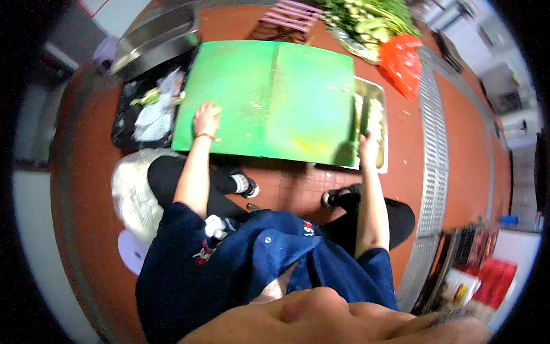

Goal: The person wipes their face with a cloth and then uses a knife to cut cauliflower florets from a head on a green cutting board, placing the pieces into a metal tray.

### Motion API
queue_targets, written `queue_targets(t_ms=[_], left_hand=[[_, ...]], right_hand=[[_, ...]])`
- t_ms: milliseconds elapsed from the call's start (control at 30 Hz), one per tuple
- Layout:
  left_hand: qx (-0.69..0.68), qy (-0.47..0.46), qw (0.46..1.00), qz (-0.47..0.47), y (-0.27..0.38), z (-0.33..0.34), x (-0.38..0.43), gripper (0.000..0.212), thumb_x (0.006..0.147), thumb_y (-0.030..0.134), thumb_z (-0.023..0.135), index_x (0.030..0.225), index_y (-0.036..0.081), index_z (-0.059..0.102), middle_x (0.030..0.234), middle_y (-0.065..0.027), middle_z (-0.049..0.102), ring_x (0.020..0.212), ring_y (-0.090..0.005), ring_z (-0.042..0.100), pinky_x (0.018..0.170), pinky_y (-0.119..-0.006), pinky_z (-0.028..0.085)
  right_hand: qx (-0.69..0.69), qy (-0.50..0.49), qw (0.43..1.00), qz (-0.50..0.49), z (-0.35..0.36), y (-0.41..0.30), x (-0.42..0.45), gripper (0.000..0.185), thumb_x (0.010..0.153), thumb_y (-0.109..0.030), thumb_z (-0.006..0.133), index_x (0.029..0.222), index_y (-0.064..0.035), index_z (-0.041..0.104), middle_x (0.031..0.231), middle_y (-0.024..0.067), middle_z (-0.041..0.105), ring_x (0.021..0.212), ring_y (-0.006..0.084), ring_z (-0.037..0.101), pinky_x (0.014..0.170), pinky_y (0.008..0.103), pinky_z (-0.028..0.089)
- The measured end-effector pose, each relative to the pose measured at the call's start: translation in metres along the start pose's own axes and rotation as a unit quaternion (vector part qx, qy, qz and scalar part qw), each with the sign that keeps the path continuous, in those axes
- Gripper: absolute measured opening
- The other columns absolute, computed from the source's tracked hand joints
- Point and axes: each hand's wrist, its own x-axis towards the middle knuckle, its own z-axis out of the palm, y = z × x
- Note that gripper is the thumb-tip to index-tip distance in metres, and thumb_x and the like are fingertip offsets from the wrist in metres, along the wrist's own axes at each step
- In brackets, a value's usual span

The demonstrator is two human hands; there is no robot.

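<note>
A large green cutting board [240, 77] lies before me, with a seam down its middle and small scraps scattered on it. My left hand [207, 119] rests on its left side, fingers bunched beside a small pale-green piece [217, 110]; whether they grip it is unclear. At the right edge, my right hand [368, 148] grips the handle of a kitchen knife [365, 116]. Its dark, blurred blade points away from me over a metal pan [385, 129]. Pale cut pieces [376, 112] lie in that pan, partly hidden by the board.
Left of the board, a black container [122, 116] holds white netting [154, 118] and green scraps. A metal bin [161, 45] stands behind it. Beyond the board are a pink slatted rack [292, 16], leafy vegetables [365, 21] and a red plastic bag [400, 64]. Floor grating [434, 129] runs along the right.
</note>
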Motion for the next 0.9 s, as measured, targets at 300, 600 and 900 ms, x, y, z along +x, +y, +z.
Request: queue_targets(t_ms=[300,600,900], left_hand=[[-0.113,0.095,0.97,-0.193,-0.133,-0.019,0.072,0.025,0.078,0.018,0.074,0.102,0.011,0.073,0.109,-0.017,0.069,0.101,-0.0333,0.067,0.088,-0.042,0.053],[-0.09,-0.267,0.903,0.324,-0.018,-0.052,0.008,0.042,0.069,0.024,0.084,0.108,0.017,0.072,0.125,-0.0145,0.061,0.125,-0.0336,0.053,0.106,-0.044,0.044],[0.148,0.007,0.968,-0.203,-0.164,-0.124,0.074,0.031,0.095,0.027,0.056,0.113,0.007,0.069,0.108,-0.0202,0.068,0.11,-0.037,0.064,0.097,-0.048,0.049]], right_hand=[[0.121,-0.159,0.974,-0.11,-0.015,-0.134,-0.075,0.02,0.092,-0.019,0.063,0.092,-0.001,0.054,0.071,0.0223,0.063,0.062,0.0402,0.062,0.06,0.0472,0.05],[0.102,-0.179,0.973,-0.106,0.004,-0.133,-0.088,0.02,0.091,-0.017,0.062,0.101,-0.0004,0.058,0.079,0.029,0.065,0.074,0.0496,0.063,0.064,0.0526,0.05],[0.066,-0.187,0.969,-0.146,0.006,-0.155,-0.086,0.025,0.091,-0.017,0.061,0.109,-0.001,0.056,0.087,0.0304,0.066,0.082,0.051,0.065,0.071,0.0542,0.052]])
